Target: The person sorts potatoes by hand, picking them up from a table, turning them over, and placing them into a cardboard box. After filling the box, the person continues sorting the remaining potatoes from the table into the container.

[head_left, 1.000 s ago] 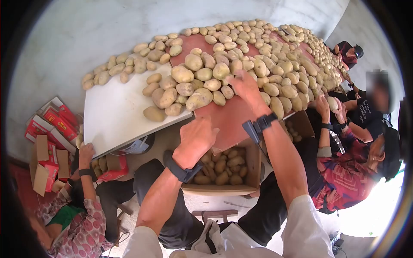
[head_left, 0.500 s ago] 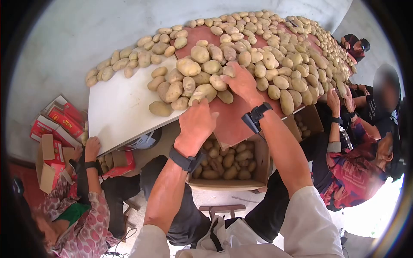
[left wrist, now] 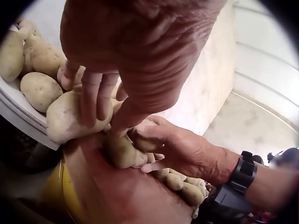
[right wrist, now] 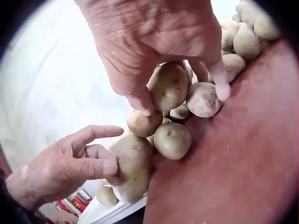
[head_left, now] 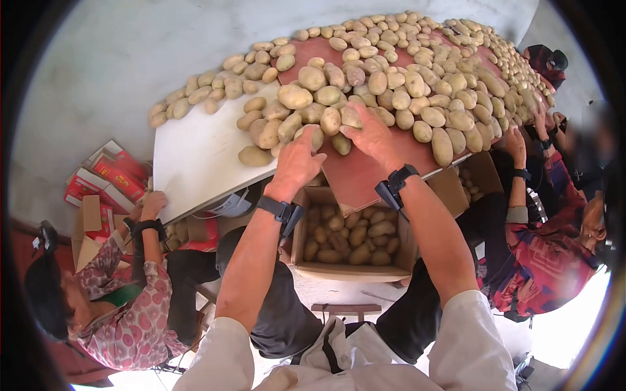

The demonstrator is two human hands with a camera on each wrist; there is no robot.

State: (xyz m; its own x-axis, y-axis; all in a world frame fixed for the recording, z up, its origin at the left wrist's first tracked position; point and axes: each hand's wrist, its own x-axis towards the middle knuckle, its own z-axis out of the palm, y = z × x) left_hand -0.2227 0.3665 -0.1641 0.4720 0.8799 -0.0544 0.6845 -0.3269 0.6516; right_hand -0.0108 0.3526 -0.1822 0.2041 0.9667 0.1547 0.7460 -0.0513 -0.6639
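My left hand (head_left: pixel 298 164) grips a large potato (head_left: pixel 316 139) at the front of the heap. In the left wrist view its fingers curl down over that pale potato (left wrist: pixel 70 116); in the right wrist view thumb and fingertips touch its side. Close by on the right, my right hand (head_left: pixel 374 135) holds a potato (head_left: pixel 351 117), which shows between thumb and fingers (right wrist: pixel 168 87) in the right wrist view. One fingertip there lies against another round potato (right wrist: pixel 204 100). Several potatoes lie between and behind the hands.
Potatoes cover much of the red board (head_left: pixel 355 176) and the back of the white tabletop (head_left: pixel 195 153). Below the edge stands a carton (head_left: pixel 352 268) of potatoes. People sit on both sides; red boxes (head_left: pixel 107 176) are at left.
My left hand has moved up from beside the table edge onto the large potato. My right hand has taken hold of a potato. The head view has shifted, and the neighbours have moved their arms.
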